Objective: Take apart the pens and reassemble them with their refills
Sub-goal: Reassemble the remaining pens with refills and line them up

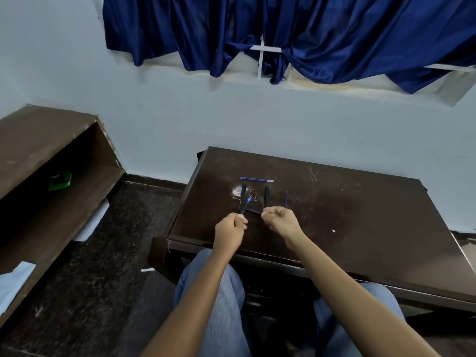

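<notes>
My left hand (230,228) grips a dark pen barrel (244,206) whose blue end points away from me. My right hand (281,220) is curled, its thumb and forefinger pinching a small dark pen part (255,211) just right of that barrel. Two more dark pen barrels lie on the desk (360,215) beyond my hands, one (243,191) on the left and one (266,195) on the right. A blue refill (257,180) lies crosswise further back. A second thin blue refill (286,199) shows just above my right hand; whether that hand holds it is unclear.
The dark wooden desk sits against a pale wall (257,119) under a window with blue curtains (283,34). A brown shelf unit (51,155) with a green object (60,180) stands at the left. My knees in jeans (221,300) are under the desk's near edge.
</notes>
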The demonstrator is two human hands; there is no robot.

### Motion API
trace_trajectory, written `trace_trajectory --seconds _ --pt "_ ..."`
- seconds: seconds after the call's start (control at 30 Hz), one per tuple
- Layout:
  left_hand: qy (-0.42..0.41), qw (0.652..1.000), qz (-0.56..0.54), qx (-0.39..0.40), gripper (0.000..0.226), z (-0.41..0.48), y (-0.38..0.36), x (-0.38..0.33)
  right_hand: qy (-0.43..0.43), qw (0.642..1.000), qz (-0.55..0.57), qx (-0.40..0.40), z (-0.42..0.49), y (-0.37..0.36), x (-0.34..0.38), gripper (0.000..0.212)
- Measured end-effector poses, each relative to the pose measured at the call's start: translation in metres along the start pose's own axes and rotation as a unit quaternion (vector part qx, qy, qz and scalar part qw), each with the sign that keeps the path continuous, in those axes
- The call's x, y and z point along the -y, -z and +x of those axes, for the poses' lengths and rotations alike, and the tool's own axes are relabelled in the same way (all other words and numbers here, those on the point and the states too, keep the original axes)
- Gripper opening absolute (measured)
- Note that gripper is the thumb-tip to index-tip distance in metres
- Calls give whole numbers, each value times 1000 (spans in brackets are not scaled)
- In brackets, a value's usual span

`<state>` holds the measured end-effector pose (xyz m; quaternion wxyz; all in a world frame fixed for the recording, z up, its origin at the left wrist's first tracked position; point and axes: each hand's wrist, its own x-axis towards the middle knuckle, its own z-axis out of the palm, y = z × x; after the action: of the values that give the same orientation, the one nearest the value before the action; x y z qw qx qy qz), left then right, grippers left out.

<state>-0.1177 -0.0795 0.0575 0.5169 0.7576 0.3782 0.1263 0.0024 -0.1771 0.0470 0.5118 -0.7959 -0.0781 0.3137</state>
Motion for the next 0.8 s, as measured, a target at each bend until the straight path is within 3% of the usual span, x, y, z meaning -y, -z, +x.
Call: trace_trajectory --seconds 0.17,0.37,0.57,0.63,0.73,0.8 --pt "26 999 5 22 28 22 4 14 96 951 -293 29 35 -7 -9 28" --pt "53 998 10 39 27 42 2 30 152 881 -447 41 79 -29 -4 44" --pt "64 997 6 46 28 53 1 38 190 814 -548 36 97 -45 -14 31" --pt "59 997 12 51 29 55 3 39 217 847 -485 12 99 -46 -21 29" --pt "50 997 16 65 30 54 7 39 210 946 -245 -11 98 -35 -20 22" --pt "45 996 26 74 32 53 10 37 171 979 -109 21 94 -22 -11 25"
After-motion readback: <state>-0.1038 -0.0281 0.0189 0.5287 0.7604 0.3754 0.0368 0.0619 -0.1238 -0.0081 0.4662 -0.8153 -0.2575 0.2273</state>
